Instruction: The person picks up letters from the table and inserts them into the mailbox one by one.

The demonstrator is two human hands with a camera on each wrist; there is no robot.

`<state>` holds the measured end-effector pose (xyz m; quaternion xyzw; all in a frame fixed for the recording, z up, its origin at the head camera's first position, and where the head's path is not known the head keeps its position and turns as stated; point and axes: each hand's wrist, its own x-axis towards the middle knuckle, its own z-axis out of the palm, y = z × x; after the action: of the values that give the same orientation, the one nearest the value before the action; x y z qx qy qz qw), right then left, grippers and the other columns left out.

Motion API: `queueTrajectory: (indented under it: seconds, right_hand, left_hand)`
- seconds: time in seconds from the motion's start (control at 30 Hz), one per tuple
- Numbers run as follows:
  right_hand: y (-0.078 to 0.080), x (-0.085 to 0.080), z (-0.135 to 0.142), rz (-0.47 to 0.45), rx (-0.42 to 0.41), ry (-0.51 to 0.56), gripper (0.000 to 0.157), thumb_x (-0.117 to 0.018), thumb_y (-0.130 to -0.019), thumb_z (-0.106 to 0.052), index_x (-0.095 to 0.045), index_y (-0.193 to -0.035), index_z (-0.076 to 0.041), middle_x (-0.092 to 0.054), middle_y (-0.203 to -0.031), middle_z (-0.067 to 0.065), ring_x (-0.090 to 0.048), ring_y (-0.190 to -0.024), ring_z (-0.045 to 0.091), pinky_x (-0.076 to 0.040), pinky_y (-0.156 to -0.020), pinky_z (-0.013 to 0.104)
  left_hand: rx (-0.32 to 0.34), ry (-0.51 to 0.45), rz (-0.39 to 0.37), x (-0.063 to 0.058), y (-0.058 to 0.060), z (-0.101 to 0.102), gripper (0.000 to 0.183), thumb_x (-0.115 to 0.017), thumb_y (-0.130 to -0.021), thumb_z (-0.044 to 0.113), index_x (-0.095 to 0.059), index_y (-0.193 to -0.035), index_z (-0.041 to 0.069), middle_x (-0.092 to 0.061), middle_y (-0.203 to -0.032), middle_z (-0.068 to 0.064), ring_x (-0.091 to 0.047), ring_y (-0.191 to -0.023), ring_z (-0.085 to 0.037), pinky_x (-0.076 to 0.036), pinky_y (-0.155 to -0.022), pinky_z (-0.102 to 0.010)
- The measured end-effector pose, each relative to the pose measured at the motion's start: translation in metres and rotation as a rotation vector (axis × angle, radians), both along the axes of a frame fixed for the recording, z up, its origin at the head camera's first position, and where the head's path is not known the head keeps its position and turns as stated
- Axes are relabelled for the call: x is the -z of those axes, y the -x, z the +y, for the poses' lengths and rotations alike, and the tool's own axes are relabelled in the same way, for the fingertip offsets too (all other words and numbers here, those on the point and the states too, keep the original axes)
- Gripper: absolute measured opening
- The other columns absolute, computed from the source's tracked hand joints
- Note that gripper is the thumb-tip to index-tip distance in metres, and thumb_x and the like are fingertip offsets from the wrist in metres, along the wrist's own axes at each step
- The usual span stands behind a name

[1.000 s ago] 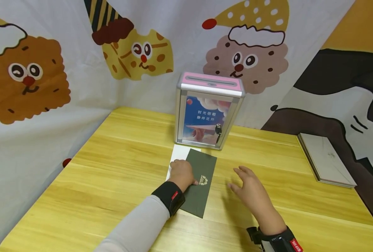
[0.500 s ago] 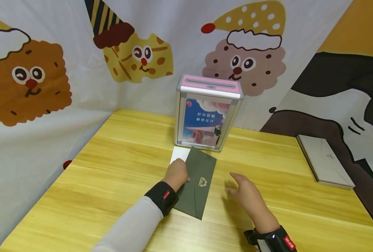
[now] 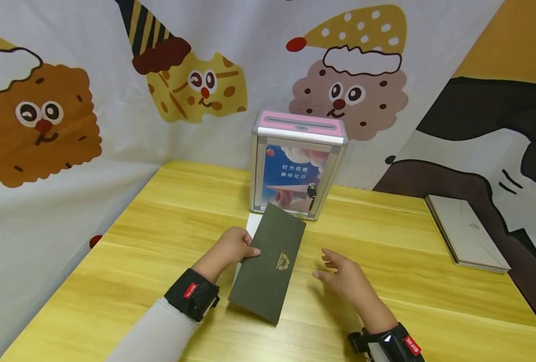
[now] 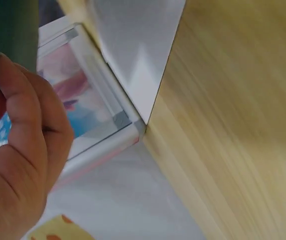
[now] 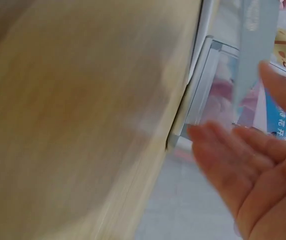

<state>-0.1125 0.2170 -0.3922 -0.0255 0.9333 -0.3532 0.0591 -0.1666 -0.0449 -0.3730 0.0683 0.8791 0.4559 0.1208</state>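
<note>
Two hands [image 3: 233,246] [image 3: 345,279], two wristbands [image 3: 191,293] [image 3: 387,346], one green envelope [image 3: 268,264], one white sheet [image 3: 252,224], one box [image 3: 290,171].

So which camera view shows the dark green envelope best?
The head view: the dark green envelope shows nearly whole, emblem included, the left hand pinching one edge. The left wrist view has only a dark part, upper left; the right wrist view, a blurred narrow strip, upper right.
</note>
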Motion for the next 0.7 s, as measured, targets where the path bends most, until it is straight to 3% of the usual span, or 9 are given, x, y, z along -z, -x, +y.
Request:
queueTrajectory:
  seconds: [0.1,0.17,0.33,0.47,0.57,0.7]
  right_hand:
    - [-0.001,-0.002,-0.007,-0.016,-0.074,0.111,0.06,-0.066,-0.083,-0.029,-0.044,-0.133,-0.002,-0.061,-0.119,0.019,-0.058,-0.107,0.032,-0.049,-0.088,0.048]
    - [-0.002,-0.006,-0.012,-0.012,-0.12,0.165,0.06,-0.066,-0.083,-0.033,-0.047,-0.131,-0.002,-0.063,-0.115,0.017,-0.06,-0.103,0.029,-0.051,-0.086,0.046]
    - [-0.003,-0.02,-0.021,0.05,-0.156,0.197,0.038,-0.066,-0.083,-0.031,-0.06,-0.114,-0.009,-0.069,-0.099,0.009,-0.063,-0.089,0.018,-0.054,-0.077,0.038]
    - [0.0,-0.037,-0.021,0.164,-0.115,0.182,0.009,-0.066,-0.084,-0.018,-0.061,-0.085,-0.01,-0.065,-0.075,0.003,-0.055,-0.063,0.012,-0.046,-0.054,0.028]
    - [0.006,-0.052,-0.019,0.283,-0.078,0.166,0.014,-0.066,-0.083,-0.012,-0.057,-0.073,-0.01,-0.055,-0.06,0.002,-0.04,-0.049,0.011,-0.035,-0.045,0.027]
    - [0.019,-0.074,-0.015,0.463,-0.039,0.135,0.01,-0.065,-0.084,-0.009,-0.064,-0.073,-0.008,-0.06,-0.061,0.006,-0.037,-0.046,0.009,-0.038,-0.046,0.026]
  left_hand:
    - [-0.004,-0.109,-0.011,-0.005,-0.008,-0.006,0.029,-0.072,-0.076,0.008,-0.046,-0.066,0.005,-0.038,-0.055,0.0,-0.038,-0.05,-0.014,-0.031,-0.049,-0.025]
    - [0.005,-0.157,0.022,-0.01,-0.012,-0.007,0.025,-0.072,-0.077,0.008,-0.048,-0.07,0.004,-0.038,-0.056,0.0,-0.037,-0.051,-0.014,-0.03,-0.049,-0.026]
    - [0.018,-0.156,0.165,-0.027,-0.014,0.002,0.023,-0.071,-0.078,0.013,-0.049,-0.075,0.007,-0.042,-0.064,-0.001,-0.039,-0.058,-0.015,-0.033,-0.054,-0.028]
    - [0.019,-0.156,0.271,-0.042,-0.013,0.008,0.024,-0.071,-0.079,0.016,-0.048,-0.075,0.009,-0.05,-0.073,-0.003,-0.048,-0.07,-0.018,-0.039,-0.061,-0.03]
    - [0.039,-0.164,0.359,-0.056,-0.009,0.011,0.023,-0.07,-0.08,0.015,-0.048,-0.076,0.009,-0.053,-0.076,-0.004,-0.056,-0.078,-0.017,-0.045,-0.063,-0.031]
    - [0.086,-0.176,0.52,-0.079,-0.003,0.013,0.016,-0.066,-0.082,0.007,-0.051,-0.077,0.007,-0.059,-0.078,-0.007,-0.063,-0.083,-0.018,-0.053,-0.066,-0.032]
